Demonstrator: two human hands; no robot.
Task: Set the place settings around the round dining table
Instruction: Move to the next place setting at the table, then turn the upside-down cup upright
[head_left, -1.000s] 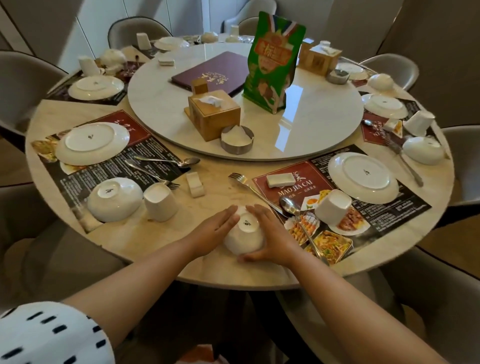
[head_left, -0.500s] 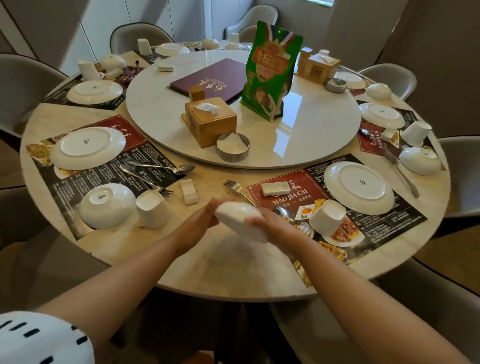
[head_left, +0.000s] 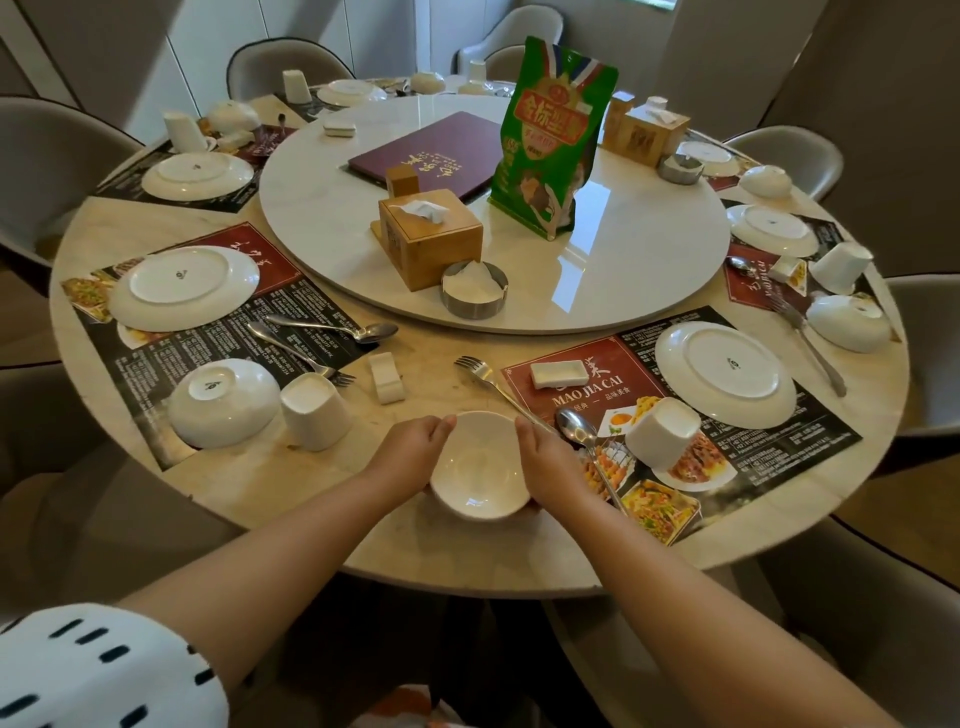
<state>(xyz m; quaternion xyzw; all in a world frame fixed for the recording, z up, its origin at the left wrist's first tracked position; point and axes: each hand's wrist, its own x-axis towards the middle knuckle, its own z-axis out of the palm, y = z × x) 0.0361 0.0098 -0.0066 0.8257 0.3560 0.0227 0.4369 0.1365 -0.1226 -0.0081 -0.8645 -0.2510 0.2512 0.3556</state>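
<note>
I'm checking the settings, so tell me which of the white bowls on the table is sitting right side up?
The bowl held between the left hand and right hand at the near edge: its hollow faces up. The other bowls, like the bowl on the left mat, are upside down.

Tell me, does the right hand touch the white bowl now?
Touching. The head view shows the right hand pressed against the rim of the white bowl, with no gap visible.

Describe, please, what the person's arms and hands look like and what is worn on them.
Both forearms are bare, as are the left hand and right hand: no rings, watch or gloves show. Only the left arm shows a short white sleeve with black dashes.
</note>
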